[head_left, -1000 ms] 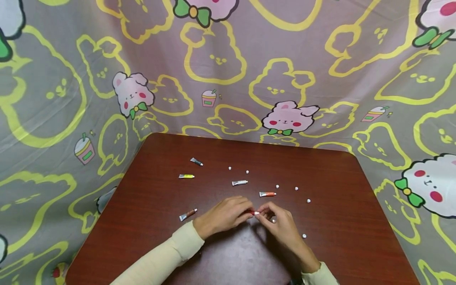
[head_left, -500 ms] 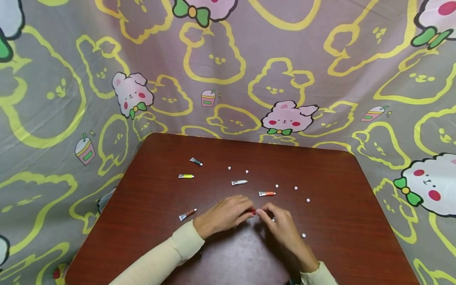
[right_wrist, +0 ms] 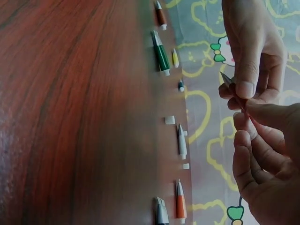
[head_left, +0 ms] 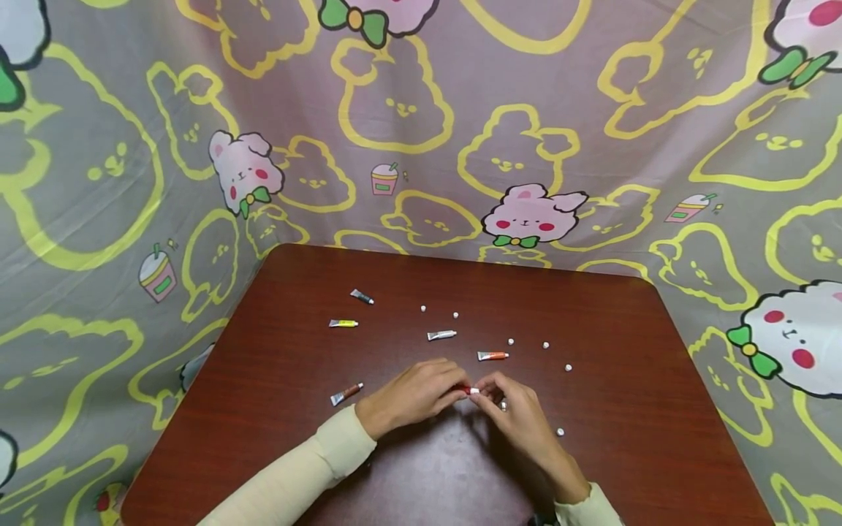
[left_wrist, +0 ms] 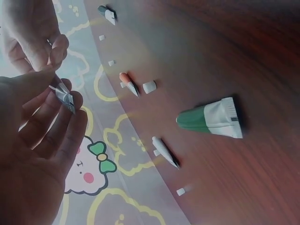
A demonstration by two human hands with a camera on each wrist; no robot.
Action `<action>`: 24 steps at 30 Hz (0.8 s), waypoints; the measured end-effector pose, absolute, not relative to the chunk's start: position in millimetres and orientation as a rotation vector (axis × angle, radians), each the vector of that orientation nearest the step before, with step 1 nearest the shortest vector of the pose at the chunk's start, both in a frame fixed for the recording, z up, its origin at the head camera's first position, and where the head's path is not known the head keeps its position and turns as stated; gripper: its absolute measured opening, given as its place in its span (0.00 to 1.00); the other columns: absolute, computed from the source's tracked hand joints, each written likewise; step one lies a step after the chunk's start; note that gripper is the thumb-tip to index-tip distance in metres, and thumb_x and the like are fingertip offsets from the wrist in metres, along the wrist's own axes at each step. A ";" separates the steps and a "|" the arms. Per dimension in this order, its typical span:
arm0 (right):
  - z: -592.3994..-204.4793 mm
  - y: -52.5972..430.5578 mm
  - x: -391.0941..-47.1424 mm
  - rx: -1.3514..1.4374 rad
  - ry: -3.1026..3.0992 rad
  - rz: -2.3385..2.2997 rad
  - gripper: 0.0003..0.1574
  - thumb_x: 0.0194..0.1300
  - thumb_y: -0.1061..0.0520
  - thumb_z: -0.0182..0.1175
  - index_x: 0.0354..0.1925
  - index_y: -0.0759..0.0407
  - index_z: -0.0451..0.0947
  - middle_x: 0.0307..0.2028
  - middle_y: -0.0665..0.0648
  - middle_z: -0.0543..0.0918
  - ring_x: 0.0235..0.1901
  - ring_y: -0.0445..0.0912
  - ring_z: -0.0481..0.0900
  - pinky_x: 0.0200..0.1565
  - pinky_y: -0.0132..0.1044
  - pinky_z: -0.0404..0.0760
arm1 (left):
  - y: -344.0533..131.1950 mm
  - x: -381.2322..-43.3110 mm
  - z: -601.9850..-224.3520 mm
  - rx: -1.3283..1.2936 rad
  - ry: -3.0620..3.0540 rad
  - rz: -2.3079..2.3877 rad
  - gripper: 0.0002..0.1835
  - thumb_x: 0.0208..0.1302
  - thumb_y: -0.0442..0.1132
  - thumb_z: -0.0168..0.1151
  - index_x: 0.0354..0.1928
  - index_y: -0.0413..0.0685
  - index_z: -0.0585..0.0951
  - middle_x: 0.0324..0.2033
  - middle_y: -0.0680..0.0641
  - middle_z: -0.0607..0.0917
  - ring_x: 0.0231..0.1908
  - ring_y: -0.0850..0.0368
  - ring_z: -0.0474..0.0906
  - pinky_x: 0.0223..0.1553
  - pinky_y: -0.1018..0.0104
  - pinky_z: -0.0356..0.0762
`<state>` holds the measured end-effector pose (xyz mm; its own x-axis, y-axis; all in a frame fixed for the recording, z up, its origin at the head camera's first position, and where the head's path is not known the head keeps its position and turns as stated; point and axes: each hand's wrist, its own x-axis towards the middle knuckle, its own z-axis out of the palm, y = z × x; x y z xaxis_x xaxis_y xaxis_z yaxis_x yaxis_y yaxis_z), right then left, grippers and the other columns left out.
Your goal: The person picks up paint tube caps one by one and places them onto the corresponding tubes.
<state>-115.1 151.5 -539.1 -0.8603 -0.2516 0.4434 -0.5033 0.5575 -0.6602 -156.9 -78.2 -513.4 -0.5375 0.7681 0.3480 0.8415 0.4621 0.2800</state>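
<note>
My left hand holds a small red paint tube above the table's middle. Its silver tail pokes out below the fingers in the left wrist view. Thumb and fingertips of my right hand pinch the white cap at the tube's end. Whether the cap is screwed on or loose cannot be told. On the table close to the hands, an orange paint tube lies behind them and a brown paint tube lies left of them. A green paint tube shows only in the wrist views.
Farther back lie a white paint tube, a yellow paint tube and a dark paint tube. Several loose white caps, such as one cap, are scattered to the right. A patterned curtain hangs behind the brown table.
My right fingertips have shifted slightly at the tube's end: they covered the white cap half a second ago, and it shows again now. The left hand stays almost still.
</note>
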 end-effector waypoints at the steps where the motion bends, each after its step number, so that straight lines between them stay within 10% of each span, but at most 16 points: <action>1: -539.5 151.8 -115.1 0.627 -2.494 1.178 0.11 0.63 0.65 0.77 0.39 0.53 0.84 0.30 0.44 0.87 0.30 0.30 0.78 0.32 0.32 0.82 | -77.7 -157.1 -513.4 -1.412 -2.534 -0.630 0.05 0.80 0.42 0.66 0.49 0.53 0.86 0.42 0.56 0.88 0.44 0.63 0.84 0.51 0.68 0.83; 24: -546.0 155.0 -116.6 0.736 -2.367 0.998 0.13 0.60 0.66 0.78 0.38 0.53 0.85 0.31 0.44 0.85 0.32 0.36 0.81 0.34 0.31 0.80 | -74.1 -158.1 -515.6 -1.410 -2.522 -0.609 0.05 0.80 0.43 0.65 0.50 0.53 0.86 0.43 0.56 0.88 0.44 0.63 0.84 0.51 0.68 0.83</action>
